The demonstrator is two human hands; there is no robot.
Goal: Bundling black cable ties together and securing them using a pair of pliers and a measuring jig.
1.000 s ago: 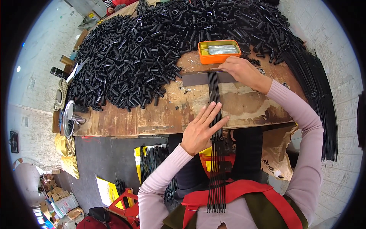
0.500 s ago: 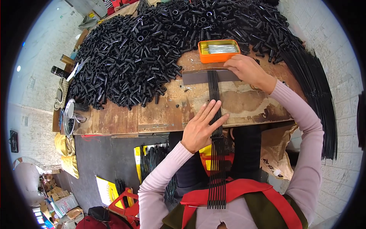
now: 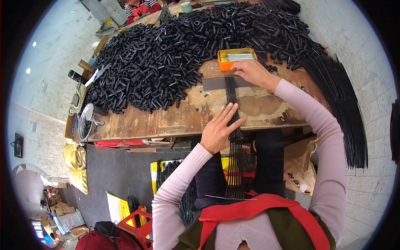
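Note:
A row of thin black rods (image 3: pixel 231 96) runs from the table down over its front edge to my lap. My left hand (image 3: pixel 219 130) lies flat across the rods near the edge, fingers stretched. Beyond it, my right hand (image 3: pixel 254 74) is closed in a pinch just in front of the orange box (image 3: pixel 233 66). What its fingertips hold, if anything, is too small to make out. Thin silvery metal pins (image 3: pixel 240 57) fill the box. Under the rods' far ends lies a flat dark grey strip (image 3: pixel 214 84). A thin metal rod (image 3: pixel 212 196) crosses their lower ends.
A big heap of short black tubes (image 3: pixel 150 62) covers the table's far and left parts. Long black rods (image 3: pixel 346 112) hang off its right side. A clear plastic jar (image 3: pixel 87 121) lies at the left edge. Another person (image 3: pixel 141 7) sits at the far end.
My right hand has shifted a little to the left along the front of the orange box. The rods' lower ends appear higher in view. My left hand stays flat on the rods.

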